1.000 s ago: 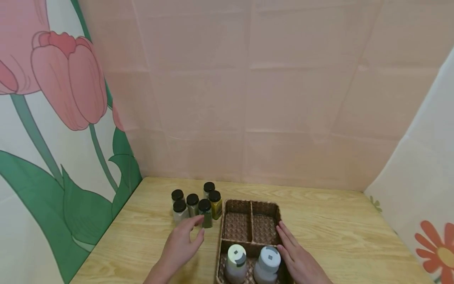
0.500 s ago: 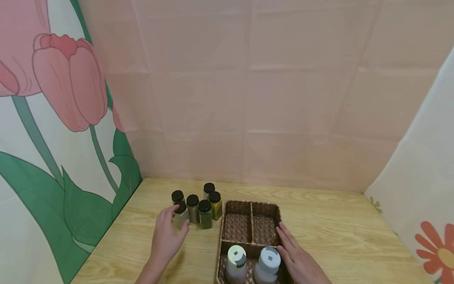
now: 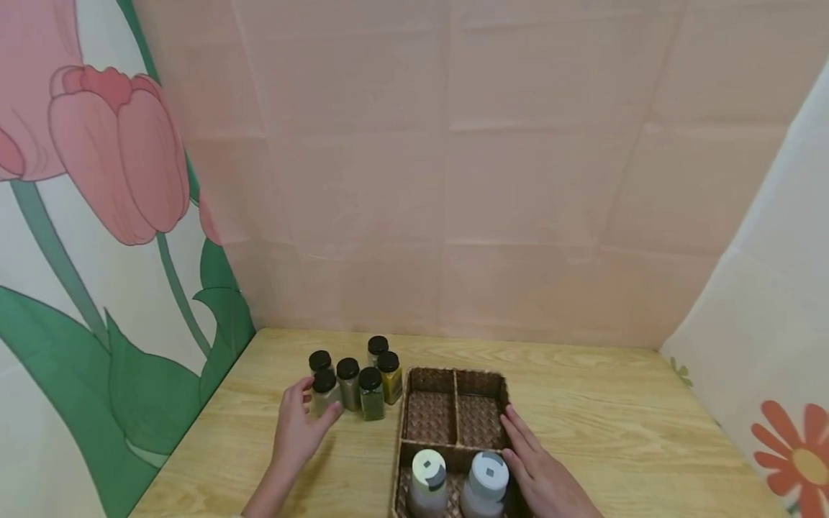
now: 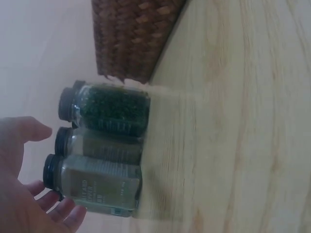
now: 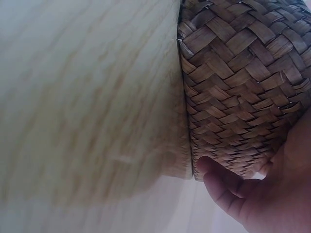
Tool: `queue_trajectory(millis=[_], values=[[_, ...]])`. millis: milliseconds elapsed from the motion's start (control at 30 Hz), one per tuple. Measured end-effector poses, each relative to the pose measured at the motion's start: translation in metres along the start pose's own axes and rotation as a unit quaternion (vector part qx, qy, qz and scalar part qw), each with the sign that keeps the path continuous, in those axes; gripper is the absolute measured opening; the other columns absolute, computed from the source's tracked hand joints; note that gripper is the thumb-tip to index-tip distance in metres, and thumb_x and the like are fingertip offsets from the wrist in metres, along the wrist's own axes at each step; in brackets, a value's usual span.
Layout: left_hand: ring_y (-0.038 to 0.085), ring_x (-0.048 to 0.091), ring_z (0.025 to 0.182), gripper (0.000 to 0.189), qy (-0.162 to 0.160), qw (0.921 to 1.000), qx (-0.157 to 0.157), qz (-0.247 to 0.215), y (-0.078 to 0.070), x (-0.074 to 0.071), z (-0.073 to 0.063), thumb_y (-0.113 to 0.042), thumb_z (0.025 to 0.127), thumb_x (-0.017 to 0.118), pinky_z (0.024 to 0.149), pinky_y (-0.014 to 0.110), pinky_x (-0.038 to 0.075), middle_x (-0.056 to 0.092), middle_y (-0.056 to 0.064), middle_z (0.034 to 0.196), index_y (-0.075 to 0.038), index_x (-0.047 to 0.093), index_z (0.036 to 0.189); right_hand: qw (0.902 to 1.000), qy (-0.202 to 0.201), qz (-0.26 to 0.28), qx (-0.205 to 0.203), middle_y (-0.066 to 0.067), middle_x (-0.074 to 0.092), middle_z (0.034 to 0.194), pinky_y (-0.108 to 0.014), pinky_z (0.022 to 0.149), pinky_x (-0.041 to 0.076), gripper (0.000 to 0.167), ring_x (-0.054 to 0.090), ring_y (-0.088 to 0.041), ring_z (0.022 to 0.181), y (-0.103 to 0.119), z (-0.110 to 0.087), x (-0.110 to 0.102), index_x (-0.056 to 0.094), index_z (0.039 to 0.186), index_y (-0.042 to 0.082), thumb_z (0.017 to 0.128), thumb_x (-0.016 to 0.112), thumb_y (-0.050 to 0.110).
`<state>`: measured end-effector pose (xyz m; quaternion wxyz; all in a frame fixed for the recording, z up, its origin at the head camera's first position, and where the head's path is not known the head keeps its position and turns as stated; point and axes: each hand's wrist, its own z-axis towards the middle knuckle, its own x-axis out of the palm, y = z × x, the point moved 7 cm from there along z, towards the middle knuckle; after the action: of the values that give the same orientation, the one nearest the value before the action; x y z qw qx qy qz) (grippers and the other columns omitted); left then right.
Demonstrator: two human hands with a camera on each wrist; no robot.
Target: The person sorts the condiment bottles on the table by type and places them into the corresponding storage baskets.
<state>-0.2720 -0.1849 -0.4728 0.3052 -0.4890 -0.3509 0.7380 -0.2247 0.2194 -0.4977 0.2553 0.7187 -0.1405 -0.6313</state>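
My left hand is around a small glass jar of pale seasoning with a black cap. In the left wrist view its label partly reads "and pepper"; the fingers lie along one side of it, while the thumb stands apart from it. Close by are a jar of green flakes and a greyish jar. My right hand rests with extended fingers against the right side of a brown woven basket. Two white-capped bottles, one left and one right, stand in its front compartment.
A yellow jar and another black-capped jar stand behind, left of the basket. One more jar is behind the pale one. A divider splits the basket's back part. The wooden table meets a pink cloth backdrop.
My left hand has moved left, from beside the green-flake jar to around the pale jar. The right hand stays against the basket. The head view has shifted slightly.
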Motion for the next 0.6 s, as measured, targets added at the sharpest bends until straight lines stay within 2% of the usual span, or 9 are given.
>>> queue_trajectory(millis=[333, 433, 600], values=[[0.037, 0.052, 0.119, 0.073, 0.005, 0.9994, -0.031, -0.012, 0.011, 0.007, 0.011, -0.024, 0.086, 0.08, 0.094, 0.048, 0.048, 0.047, 0.023, 0.139, 0.004, 0.043, 0.142, 1.0, -0.004, 0.002, -0.001, -0.002, 0.014, 0.17, -0.061, 0.107, 0.039, 0.075, 0.031, -0.037, 0.149, 0.001, 0.0, -0.001, 0.025, 0.162, 0.015, 0.105, 0.028, 0.063], [0.039, 0.053, 0.117, 0.072, 0.005, 0.999, -0.042, -0.01, 0.017, 0.009, 0.013, -0.024, 0.086, 0.08, 0.094, 0.05, 0.048, 0.049, 0.026, 0.136, 0.006, 0.044, 0.14, 1.0, -0.004, 0.001, 0.003, -0.002, 0.014, 0.17, -0.061, 0.107, 0.039, 0.073, 0.031, -0.037, 0.148, 0.002, 0.0, 0.0, 0.025, 0.162, 0.014, 0.106, 0.03, 0.061], [0.041, 0.055, 0.115, 0.069, 0.004, 0.999, -0.044, -0.009, 0.024, 0.013, 0.017, -0.022, 0.087, 0.079, 0.093, 0.053, 0.049, 0.052, 0.028, 0.13, 0.01, 0.046, 0.137, 1.0, 0.001, 0.004, 0.008, -0.002, 0.014, 0.17, -0.062, 0.106, 0.04, 0.073, 0.032, -0.038, 0.148, 0.002, 0.0, 0.0, 0.025, 0.162, 0.014, 0.106, 0.03, 0.061]])
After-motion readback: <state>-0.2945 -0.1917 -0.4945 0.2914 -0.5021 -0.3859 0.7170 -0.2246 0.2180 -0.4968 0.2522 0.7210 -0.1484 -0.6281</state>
